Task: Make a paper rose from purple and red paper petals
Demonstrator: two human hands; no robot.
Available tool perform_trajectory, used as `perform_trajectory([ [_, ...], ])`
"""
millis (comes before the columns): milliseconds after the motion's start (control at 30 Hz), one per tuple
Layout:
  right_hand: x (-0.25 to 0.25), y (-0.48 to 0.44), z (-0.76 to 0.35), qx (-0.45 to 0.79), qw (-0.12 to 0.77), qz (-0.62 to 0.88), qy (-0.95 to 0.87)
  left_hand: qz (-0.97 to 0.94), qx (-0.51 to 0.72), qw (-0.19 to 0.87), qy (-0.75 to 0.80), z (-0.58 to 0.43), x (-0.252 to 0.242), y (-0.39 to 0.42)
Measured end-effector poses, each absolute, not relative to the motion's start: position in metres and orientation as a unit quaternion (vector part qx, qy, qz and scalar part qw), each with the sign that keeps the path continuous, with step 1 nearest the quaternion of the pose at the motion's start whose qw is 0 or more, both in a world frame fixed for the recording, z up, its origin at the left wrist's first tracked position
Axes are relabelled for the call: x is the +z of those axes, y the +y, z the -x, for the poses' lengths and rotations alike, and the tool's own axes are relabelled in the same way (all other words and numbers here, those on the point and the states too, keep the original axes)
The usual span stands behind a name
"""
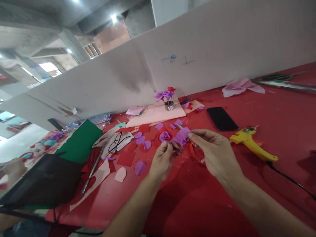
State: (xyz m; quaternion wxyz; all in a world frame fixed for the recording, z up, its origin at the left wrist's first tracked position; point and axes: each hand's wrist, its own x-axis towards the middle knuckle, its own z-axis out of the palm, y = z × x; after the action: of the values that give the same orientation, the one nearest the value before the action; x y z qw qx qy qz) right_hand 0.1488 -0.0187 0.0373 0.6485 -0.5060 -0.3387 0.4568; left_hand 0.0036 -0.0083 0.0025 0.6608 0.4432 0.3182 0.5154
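My left hand (pixel 163 158) pinches the base of a purple flower (pixel 165 136) with a rolled centre showing some red. Between the thumb and finger of my right hand (pixel 214 148) is a purple petal (pixel 182 136), held just right of the flower. Whether petal and flower touch I cannot tell. Red-handled scissors (pixel 194 153) lie partly hidden behind my right hand. Loose purple petals (pixel 140 139) and red pieces (pixel 126 158) are scattered left of my hands. A yellow glue gun (pixel 254 143) rests on the red table to the right.
A black phone (pixel 222 118) lies beyond my right hand. At the back, a small pot (pixel 169 105) of purple and red flowers stands on a pink sheet (pixel 148 116). Eyeglasses (pixel 118 142), a metal rod (pixel 92 171), a green board (pixel 80 141) and a black bag (pixel 41 181) occupy the left.
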Motion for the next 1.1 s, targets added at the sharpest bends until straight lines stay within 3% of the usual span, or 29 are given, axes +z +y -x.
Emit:
perform_trajectory([
  [1100, 0.027, -0.026, -0.132, 0.490, 0.648, 0.439, -0.384, -0.428, 0.543, 0.621, 0.371, -0.019, -0.011, -0.007],
])
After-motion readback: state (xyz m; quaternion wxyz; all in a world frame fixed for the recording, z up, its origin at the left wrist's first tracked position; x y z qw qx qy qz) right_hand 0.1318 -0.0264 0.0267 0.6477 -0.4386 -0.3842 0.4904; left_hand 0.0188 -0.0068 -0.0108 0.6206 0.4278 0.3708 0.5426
